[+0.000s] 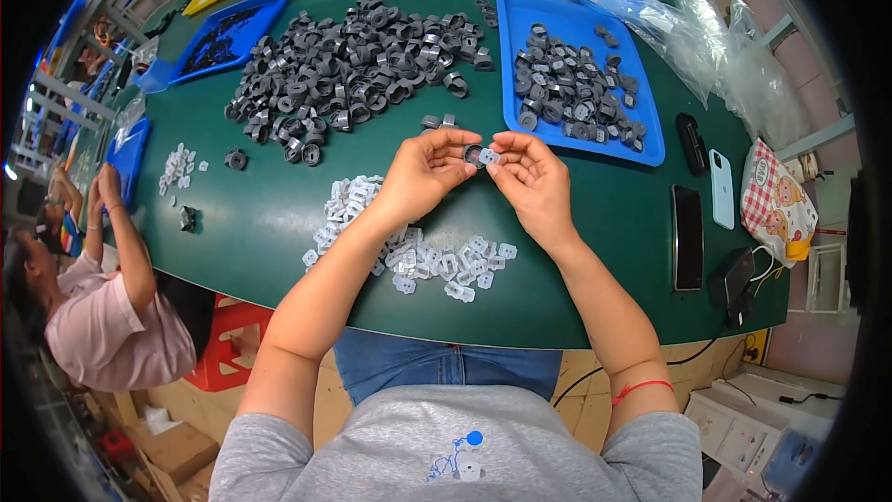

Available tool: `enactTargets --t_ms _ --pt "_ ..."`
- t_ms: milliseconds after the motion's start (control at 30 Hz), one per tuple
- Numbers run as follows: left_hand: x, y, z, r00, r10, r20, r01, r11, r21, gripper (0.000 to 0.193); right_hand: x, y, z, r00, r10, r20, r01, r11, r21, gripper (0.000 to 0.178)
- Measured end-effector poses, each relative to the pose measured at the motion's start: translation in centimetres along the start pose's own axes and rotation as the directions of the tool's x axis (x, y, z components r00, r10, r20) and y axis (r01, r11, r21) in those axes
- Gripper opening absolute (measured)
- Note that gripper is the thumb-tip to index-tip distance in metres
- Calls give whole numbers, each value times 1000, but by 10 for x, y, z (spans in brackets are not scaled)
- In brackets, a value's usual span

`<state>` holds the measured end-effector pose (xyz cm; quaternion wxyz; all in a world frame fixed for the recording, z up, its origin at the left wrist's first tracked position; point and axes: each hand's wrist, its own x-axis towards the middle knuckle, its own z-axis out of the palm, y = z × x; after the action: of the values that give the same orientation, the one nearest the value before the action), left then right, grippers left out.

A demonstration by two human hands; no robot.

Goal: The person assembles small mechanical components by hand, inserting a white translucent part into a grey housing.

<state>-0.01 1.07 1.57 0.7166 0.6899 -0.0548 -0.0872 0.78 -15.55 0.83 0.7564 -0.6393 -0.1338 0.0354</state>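
Observation:
Both my hands meet over the green table, in front of the blue tray. Pinched in my left hand (432, 167) is a dark grey ring-shaped plastic part (472, 154), its opening turned toward my right hand. My right hand (530, 181) holds a small whitish translucent plastic piece (488, 157) between thumb and fingertips, right at the ring. Whether the piece sits inside the ring or only touches it, I cannot tell. Below my wrists lies a pile of similar translucent pieces (446, 262). A large heap of dark grey parts (339, 65) spreads beyond my left hand.
A blue tray (650, 144) at the right holds grey parts with pale inserts. Two phones (687, 237) (722, 189), a black device and a patterned pouch (779, 204) line the right side. Clear plastic bags (734, 65) lie behind. A co-worker (121, 307) sits at the left.

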Motion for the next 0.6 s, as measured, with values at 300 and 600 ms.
enactTargets --t_ms 300,600 --pt "-1 8 1 996 -59 72 62 997 -41 37 3 1 -6 991 -111 70 119 984 -132 27" --pt "0 0 6 999 -45 -3 45 999 -31 30 -2 2 -1 988 -152 28 154 965 -213 41"
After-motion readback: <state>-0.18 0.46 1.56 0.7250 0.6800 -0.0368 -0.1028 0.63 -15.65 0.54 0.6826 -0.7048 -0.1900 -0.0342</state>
